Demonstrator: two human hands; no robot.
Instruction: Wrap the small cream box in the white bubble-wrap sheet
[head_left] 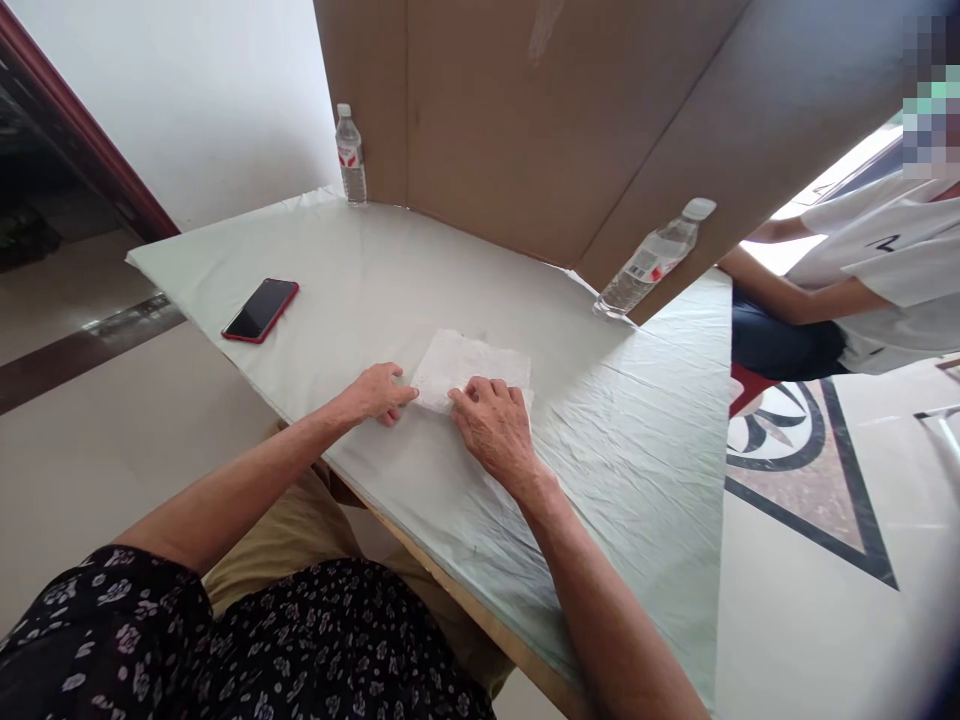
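Observation:
A folded white tissue (472, 362) lies flat on the pale cloth-covered table in front of me. My right hand (496, 425) rests over its near right part, with the fingers bent onto the tissue and the thumb at its front edge. At the tissue's left corner is my left hand (381, 393), its thumb reaching the edge and its fingers apart, holding nothing. The underside of the tissue and the fingertips of my right hand are partly hidden.
A phone in a red case (261, 310) lies to the left. One water bottle (350, 158) stands at the back; another bottle (654, 262) leans against the brown cardboard panel (495, 130). A person in a white shirt (885, 250) sits beyond the panel, right of the table (637, 450).

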